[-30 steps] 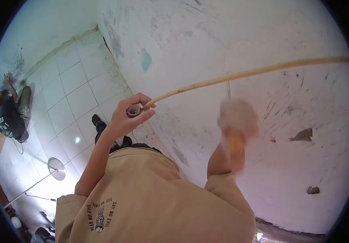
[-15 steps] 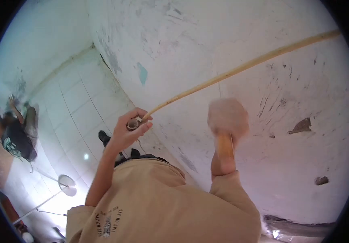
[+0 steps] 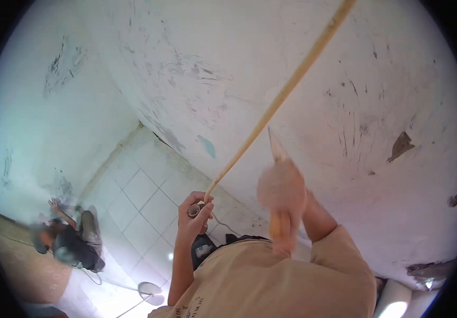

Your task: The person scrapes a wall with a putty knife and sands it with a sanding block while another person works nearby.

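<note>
A long pale wooden stick (image 3: 284,95) runs diagonally from the top right down to my left hand (image 3: 192,214). The fingers of that hand are wrapped round the stick's lower end and a small hollow tube (image 3: 193,211). My right hand (image 3: 281,185), blurred by motion, is closed on the orange-brown handle of a knife-like tool. The tool's pointed blade (image 3: 277,147) sticks up past the fist, to the right of the stick. Whether the blade touches the stick cannot be told.
A scuffed white wall (image 3: 361,175) with chipped patches fills the right side. Pale floor tiles (image 3: 151,204) lie at the lower left. Another person (image 3: 74,238) crouches by the left wall, near a round white disc (image 3: 150,293) on a thin rod.
The view has shifted, and the stick now stands more steeply. Both hands appear lower in view. My right hand is nearer my left, and the tool's blade has come into sight.
</note>
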Available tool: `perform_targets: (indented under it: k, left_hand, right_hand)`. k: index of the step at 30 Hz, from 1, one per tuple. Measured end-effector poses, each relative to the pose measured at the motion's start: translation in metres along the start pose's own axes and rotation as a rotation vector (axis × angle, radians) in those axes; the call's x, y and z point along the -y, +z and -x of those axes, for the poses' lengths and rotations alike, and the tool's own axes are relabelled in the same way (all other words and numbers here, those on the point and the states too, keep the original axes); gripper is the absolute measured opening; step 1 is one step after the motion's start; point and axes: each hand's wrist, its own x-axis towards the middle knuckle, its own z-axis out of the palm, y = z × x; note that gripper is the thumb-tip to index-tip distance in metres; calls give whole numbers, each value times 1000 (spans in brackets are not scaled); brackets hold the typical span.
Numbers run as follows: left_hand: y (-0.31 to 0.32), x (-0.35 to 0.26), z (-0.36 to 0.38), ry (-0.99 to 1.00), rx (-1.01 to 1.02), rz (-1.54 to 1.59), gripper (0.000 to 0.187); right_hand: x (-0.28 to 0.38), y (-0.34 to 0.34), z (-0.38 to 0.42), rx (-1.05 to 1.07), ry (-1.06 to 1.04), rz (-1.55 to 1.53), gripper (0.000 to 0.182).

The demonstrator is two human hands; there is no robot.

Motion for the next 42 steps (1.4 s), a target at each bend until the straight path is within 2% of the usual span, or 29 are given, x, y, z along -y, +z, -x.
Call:
perform_targets:
  k: [1,5,10,13,14,17,18,21,25,27,29,31,32,33,35,36,38,42]
  left_hand:
    - [-1,-3,0,-13,-5,17,13]
    - [-10,-5,-1,-8,-50,20,12]
    - [-12,-6,1,4,-85,42,13]
    - [-13,-12,-1,28,-88,-7,14]
    - [-13,-11,1,28,-87,-21,16]
    - [-13,-10,2,13,-56,-19,14]
    - [-13,-12,1,-10,-53,-23,13]
    - [-13,-10,3,-2,-69,-62,13]
    - [-15,-1,4,-24,-37,33,14]
    - [-14,-1,1,24,-30,12,13]
    - [-14,-5,8,20,-35,-26,12]
    - [-13,-5,13,-13,-84,15,11]
    - [-13,2,13,28,-64,34,11]
    - [-13,7,13,6,-22,14,11]
    - [-11,15,18,-5,-4,-13,11]
    - [-11,16,16,-50,5,-2,9]
    - [-7,33,22,-86,40,-66,9]
    - [-2,67,23,-113,159,-202,11]
  right_hand:
    - [-8,1,4,-2,61,43,45]
    - [11,-8,-18,-11,39,-9,42]
    - [-12,-13,4,-202,64,-92,44]
    - [4,-1,-5,-199,-8,-59,45]
    - [24,-13,-13,-89,-36,-12,47]
    - [3,-17,-13,-70,61,-49,49]
    - [11,-9,-21,-62,61,111,50]
    - [22,-8,-19,-79,9,65,50]
    - [-18,4,-2,-133,55,31,45]
    - [-38,33,15,-61,350,-161,43]
    - [-18,47,30,-26,384,-232,42]
    - [-7,67,54,-6,622,-377,44]
    - [-9,80,74,9,749,-411,49]
    - [3,85,86,-32,781,-408,49]
    - [18,90,97,109,1034,-340,55]
    - [22,89,96,101,1054,-339,55]
    - [34,90,104,269,1078,-258,59]
    - [50,102,120,257,1090,-76,57]
